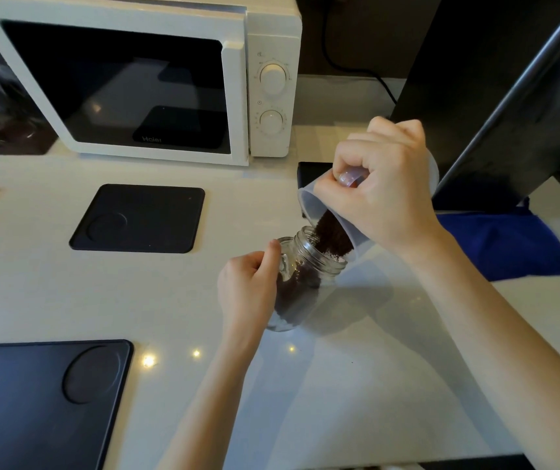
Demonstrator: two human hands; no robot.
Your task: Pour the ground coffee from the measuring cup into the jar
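Coffee pouring from cup into jar

The right hand [378,191] gripped the tipped measuring cup [319,212], ground coffee [334,234] sliding into the jar [305,266] mid-counter, which the left hand's [248,293] fingers wrapped

A white microwave [143,79] stands on the bench [339,385]; two black mats [138,218] [34,401]; blue cloth [505,242] at right.
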